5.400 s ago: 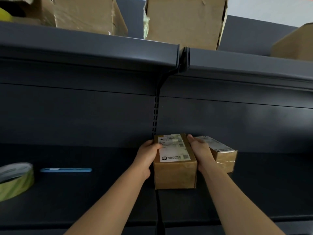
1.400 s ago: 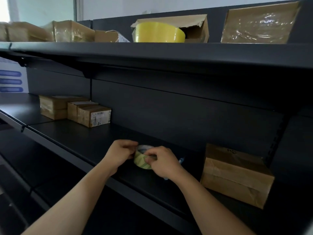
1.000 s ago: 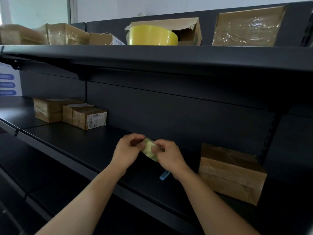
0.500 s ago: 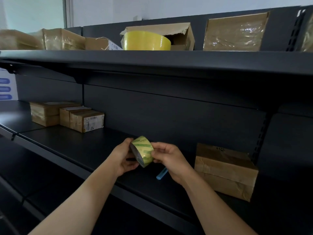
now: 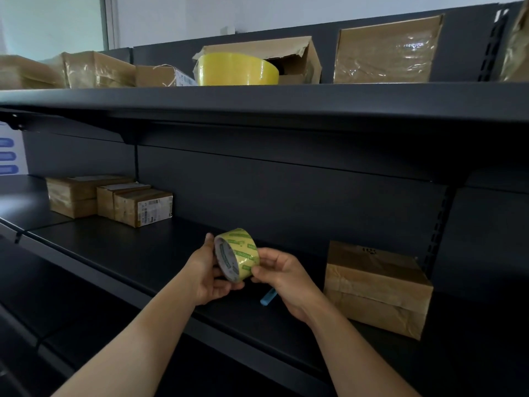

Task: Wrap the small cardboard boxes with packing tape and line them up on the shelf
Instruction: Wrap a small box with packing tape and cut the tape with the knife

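Note:
A roll of clear packing tape with green print (image 5: 239, 255) is held upright in front of the dark shelf (image 5: 120, 247). My left hand (image 5: 207, 275) cups its left side and underside. My right hand (image 5: 282, 277) pinches the roll's right edge with thumb and fingers. One small taped cardboard box (image 5: 375, 287) stands on the shelf to the right of my hands. Three small cardboard boxes (image 5: 111, 199) stand side by side at the far left of the same shelf.
A blue cutter (image 5: 268, 298) lies on the shelf, partly hidden under my right hand. The upper shelf (image 5: 257, 96) holds a large yellow tape roll (image 5: 237, 69), an open carton and several wrapped boxes. A slotted upright (image 5: 438, 224) divides the shelf bays on the right.
Both hands picked the tape roll up off the shelf and turned it on edge; it now sits slightly higher and the right thumb works along its rim. The view drifted a little.

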